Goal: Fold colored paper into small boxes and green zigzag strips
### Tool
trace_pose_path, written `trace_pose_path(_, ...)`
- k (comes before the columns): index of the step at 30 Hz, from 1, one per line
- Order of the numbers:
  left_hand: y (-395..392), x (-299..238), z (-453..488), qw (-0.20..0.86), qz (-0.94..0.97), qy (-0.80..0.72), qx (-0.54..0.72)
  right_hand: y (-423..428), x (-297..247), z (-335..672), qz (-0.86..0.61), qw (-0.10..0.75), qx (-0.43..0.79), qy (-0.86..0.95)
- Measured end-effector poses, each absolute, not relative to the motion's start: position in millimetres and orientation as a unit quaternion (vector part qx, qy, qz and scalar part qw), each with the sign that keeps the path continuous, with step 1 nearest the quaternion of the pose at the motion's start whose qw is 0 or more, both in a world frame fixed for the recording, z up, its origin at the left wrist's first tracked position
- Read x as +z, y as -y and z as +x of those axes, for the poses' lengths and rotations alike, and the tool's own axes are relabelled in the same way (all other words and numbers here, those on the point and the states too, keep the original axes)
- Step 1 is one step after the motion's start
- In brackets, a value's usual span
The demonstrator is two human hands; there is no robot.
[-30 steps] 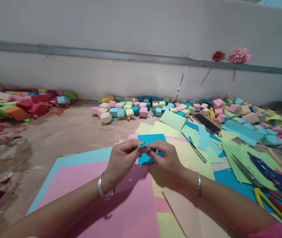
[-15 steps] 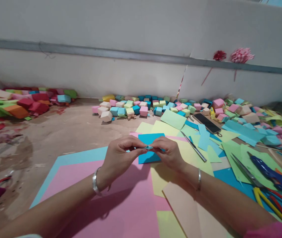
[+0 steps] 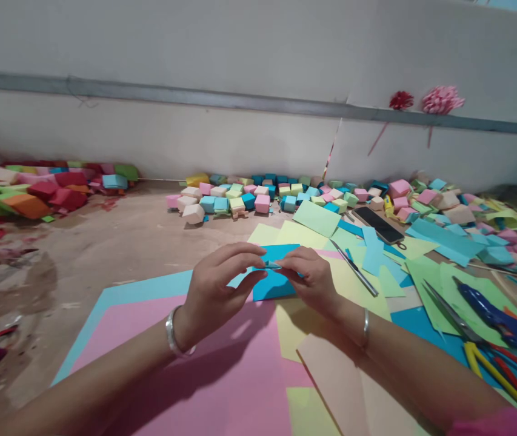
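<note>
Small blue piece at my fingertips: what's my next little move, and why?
Perhaps pinch the small blue piece flatter: it looks like folded paper, seen nearly edge-on, with the left hand and right hand at its opposite ends.

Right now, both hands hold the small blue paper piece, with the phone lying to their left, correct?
The side is wrong: the head view shows the phone lying to the right of the left hand and right hand, which do hold the small blue paper piece.

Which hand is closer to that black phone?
The right. The right hand is left of the phone and nearer the camera; the left hand is also on that near side, but farther left.
</note>
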State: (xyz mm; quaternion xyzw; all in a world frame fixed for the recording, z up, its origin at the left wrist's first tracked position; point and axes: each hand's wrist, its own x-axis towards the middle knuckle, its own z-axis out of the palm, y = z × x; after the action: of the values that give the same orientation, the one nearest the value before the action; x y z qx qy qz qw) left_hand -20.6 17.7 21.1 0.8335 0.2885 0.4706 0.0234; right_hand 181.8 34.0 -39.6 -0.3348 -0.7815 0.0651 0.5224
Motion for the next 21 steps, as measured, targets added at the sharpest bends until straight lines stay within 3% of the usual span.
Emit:
trace_pose_path(10, -18.9, 16.7, -18.5, 0.062, 0.811, -0.348, 0.466, -29.9, -39.5, 180.0, -0.333, 0.466, -0.058, 0.817)
trace_pose_path(21, -20.1, 18.5, -18.5, 0.098, 0.827, -0.383, 0.399, -32.5, -41.1, 182.4, -0.348, 0.431, 0.085, 0.828)
